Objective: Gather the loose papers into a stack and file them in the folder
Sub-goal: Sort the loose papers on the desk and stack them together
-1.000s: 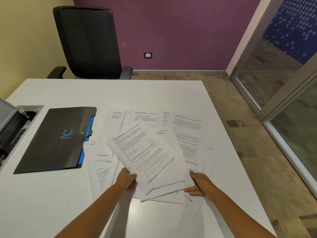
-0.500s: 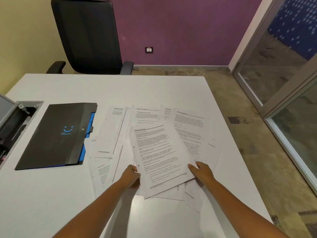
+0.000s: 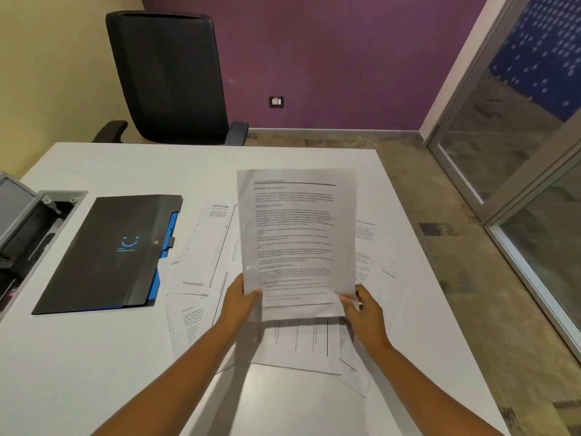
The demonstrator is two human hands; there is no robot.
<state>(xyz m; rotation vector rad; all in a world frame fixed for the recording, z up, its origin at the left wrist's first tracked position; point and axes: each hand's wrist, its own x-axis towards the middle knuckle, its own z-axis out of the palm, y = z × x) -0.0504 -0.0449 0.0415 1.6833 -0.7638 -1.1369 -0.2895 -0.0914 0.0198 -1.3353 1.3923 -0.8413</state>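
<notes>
A printed stack of papers [image 3: 295, 240] is held upright above the table, facing me. My left hand [image 3: 240, 298] grips its lower left edge and my right hand [image 3: 364, 309] grips its lower right edge. Several loose papers [image 3: 204, 256] still lie spread flat on the white table [image 3: 94, 357] under and around the held stack; some are hidden behind it. A closed black folder [image 3: 107, 253] with a blue smiley mark and blue inner tabs lies to the left of the papers.
A black office chair [image 3: 169, 80] stands at the table's far side. An open grey cable box [image 3: 28, 234] is set into the table's left edge. The table's right edge drops to the floor beside a glass door [image 3: 518, 171].
Both hands have lifted a stack of sheets off the spread and tilted it upright. Fewer papers lie flat in the middle of the table.
</notes>
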